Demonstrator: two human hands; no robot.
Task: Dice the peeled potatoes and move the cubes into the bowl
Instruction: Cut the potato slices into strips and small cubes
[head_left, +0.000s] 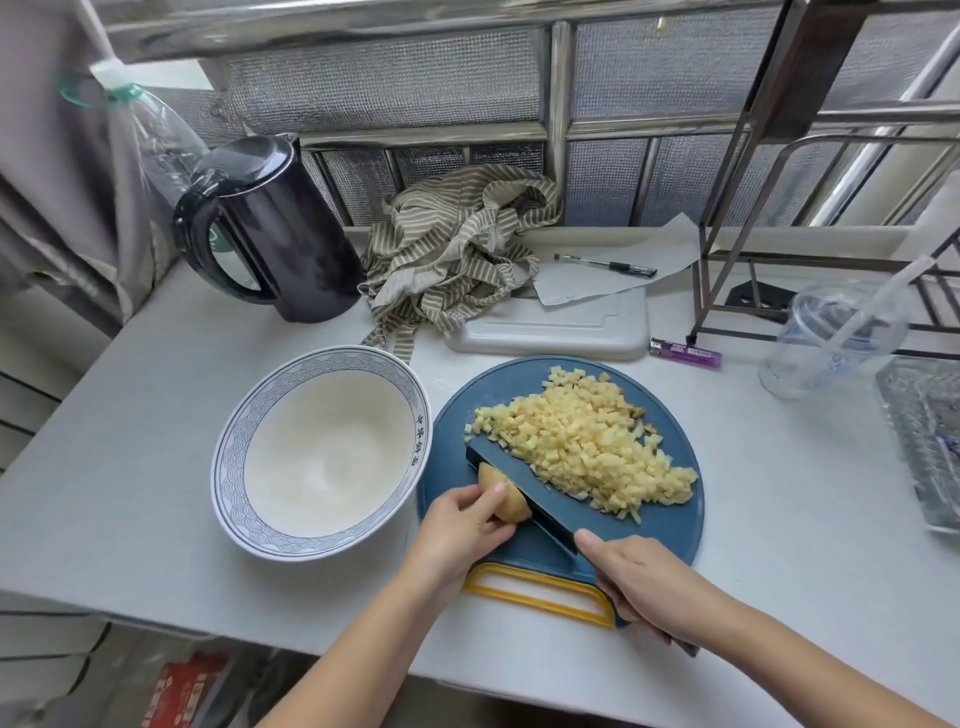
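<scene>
Nearest to the camera, close to the front edge of the tabletop (156, 364), the right grip (639, 582) is clenched round the handle of a dark blue knife (524, 491), with one fingertip laid forward on the blade. Just to its left, the left grip (457, 530) pinches a small potato piece (506, 501), the only uncut one I can see. The thumb is on top, and the piece is held down on the round blue cutting board (670, 525). The yellow handle (540, 592) of this board points toward the person. The blade lies against the right side of the piece, between it and the heap of potato cubes (587, 447) that covers the far right part of the board.

The dicing seems to me almost finished, and this end piece is the difficult one, because it is small, rounded and probably wet. It is better to turn a flat face down first, so it cannot roll. The thumb should go behind the fingertips, and the fingertips should curl back from the edge. Short cuts straight down are safer than long strokes, and they keep the blade out of the heap.

Left of the board, just beside its rim, stands the white bowl (234, 457) with no cubes in it. For the transfer, I would push the cubes over that left rim with the flat of the blade.

Farther back lie a white tray (550, 327) and a striped cloth (457, 249), and a black kettle (275, 228) stands toward the far left corner.
</scene>
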